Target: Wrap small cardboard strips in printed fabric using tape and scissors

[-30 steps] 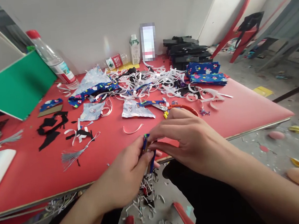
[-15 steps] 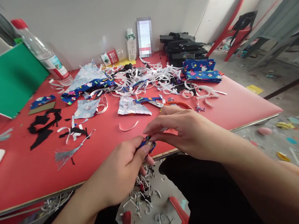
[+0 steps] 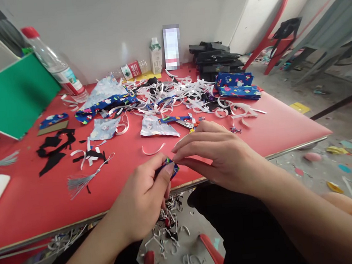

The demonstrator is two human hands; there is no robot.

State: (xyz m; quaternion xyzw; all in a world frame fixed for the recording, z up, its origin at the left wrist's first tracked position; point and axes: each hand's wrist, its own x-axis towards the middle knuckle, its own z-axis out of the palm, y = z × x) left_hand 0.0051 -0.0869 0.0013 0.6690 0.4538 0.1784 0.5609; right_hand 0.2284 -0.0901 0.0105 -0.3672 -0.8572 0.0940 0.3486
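A smooth, glossy red worktop [image 3: 41,209] filled most of the view, with its near edge running across the lower half. A flat green board [image 3: 15,98] leaned over the far left corner. A loose heap of curled white paper strips [image 3: 175,91] spread across the middle of the far edge. Beside it, towards the far right corner, stood a stack of flat black pieces [image 3: 214,58]. A clear plastic bottle [image 3: 58,70] with a red cap stood tilted near the green board. Folded blue printed fabric [image 3: 237,86] lay in a neat pile in front of the black stack, by the right edge.

The left hand [image 3: 141,196] and the right hand [image 3: 221,154] met just above the near edge, at its middle. A grey thread tassel [image 3: 80,181] lay flat on the worktop to the left of them.

Between the hands sat a small blue printed scrap [image 3: 170,166], folded narrow and held over the near edge. The left grip was pinched tight on it between thumb and fingers. The right grip was narrow, its fingertips closed on the scrap's top end.
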